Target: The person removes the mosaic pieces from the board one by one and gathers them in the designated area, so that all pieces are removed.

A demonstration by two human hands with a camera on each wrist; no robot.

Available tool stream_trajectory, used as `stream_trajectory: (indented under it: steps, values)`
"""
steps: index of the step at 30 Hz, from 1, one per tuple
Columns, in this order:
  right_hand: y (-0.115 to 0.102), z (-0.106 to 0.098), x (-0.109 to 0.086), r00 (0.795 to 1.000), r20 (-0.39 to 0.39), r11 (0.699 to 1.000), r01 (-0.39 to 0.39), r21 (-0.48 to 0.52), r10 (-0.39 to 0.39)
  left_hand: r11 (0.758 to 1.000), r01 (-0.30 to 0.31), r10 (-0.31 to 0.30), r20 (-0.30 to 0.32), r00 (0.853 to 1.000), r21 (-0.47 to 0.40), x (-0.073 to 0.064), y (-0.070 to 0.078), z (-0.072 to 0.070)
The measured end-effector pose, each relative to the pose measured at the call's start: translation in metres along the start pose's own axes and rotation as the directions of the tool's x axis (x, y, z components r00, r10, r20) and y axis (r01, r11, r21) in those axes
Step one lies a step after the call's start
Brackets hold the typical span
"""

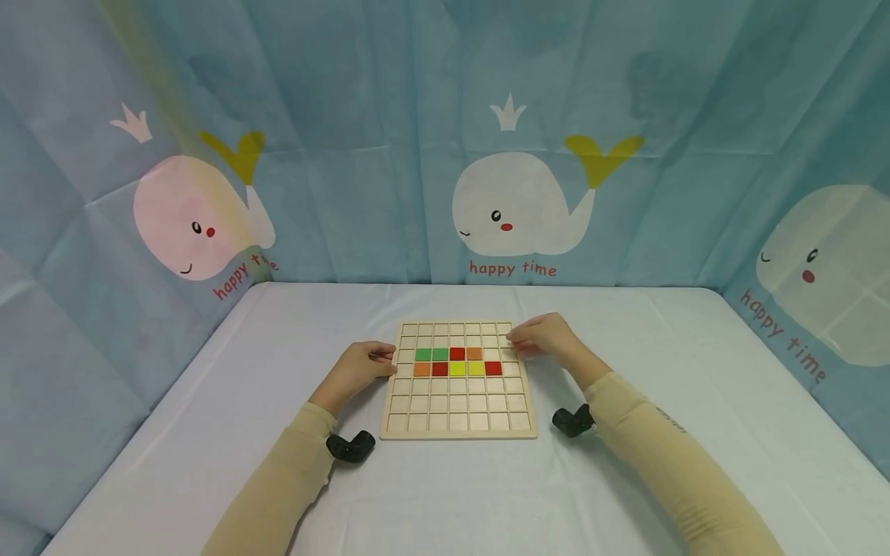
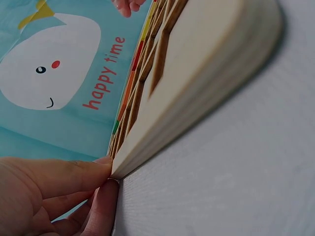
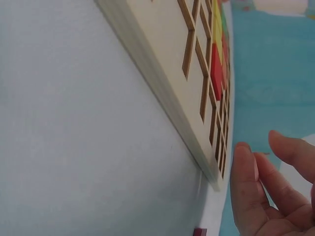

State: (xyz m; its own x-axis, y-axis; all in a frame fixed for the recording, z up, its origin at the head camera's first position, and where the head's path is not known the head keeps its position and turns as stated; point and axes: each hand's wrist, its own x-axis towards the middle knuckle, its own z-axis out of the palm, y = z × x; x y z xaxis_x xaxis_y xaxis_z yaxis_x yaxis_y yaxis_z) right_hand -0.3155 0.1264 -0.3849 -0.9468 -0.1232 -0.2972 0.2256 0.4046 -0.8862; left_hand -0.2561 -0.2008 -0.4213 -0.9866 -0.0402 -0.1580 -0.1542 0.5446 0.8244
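Head view: the left hand (image 1: pixel 358 372) pinches the grid board (image 1: pixel 439 403) at nine o'clock; the right hand (image 1: pixel 548 338), loosely spread, sits at two, contact unclear.

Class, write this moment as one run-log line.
left hand: holds grid board at left edge | right hand: near board's right edge, nothing visibly held | coloured tiles: set in two adjoining rows
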Motion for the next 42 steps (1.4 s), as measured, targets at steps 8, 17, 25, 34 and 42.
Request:
stream_trajectory:
  steps: [8,17,25,34,42]
  values:
    - [-0.004,0.009,0.000,1.000,0.023,1.000,0.009,-0.007,-0.009,1.000,-0.002,0.002,0.003,1.000,0.014,0.001,-0.001,0.000]
    - [-0.007,0.021,0.002,1.000,0.020,1.000,0.008,-0.022,-0.008,1.000,-0.007,0.007,0.013,1.000,0.020,-0.001,0.000,0.000]
    - [-0.011,0.029,0.001,1.000,0.019,1.000,-0.017,-0.017,0.017,1.000,-0.007,0.006,0.015,1.000,0.023,-0.002,0.000,-0.001]
    - [-0.012,0.035,0.004,0.998,0.051,1.000,-0.026,0.003,0.026,1.000,-0.014,0.013,0.009,1.000,0.020,-0.001,-0.001,-0.001]
    - [-0.010,0.041,0.007,0.998,0.064,1.000,-0.022,-0.004,0.023,1.000,-0.005,0.005,0.009,1.000,0.011,0.000,0.000,-0.001]
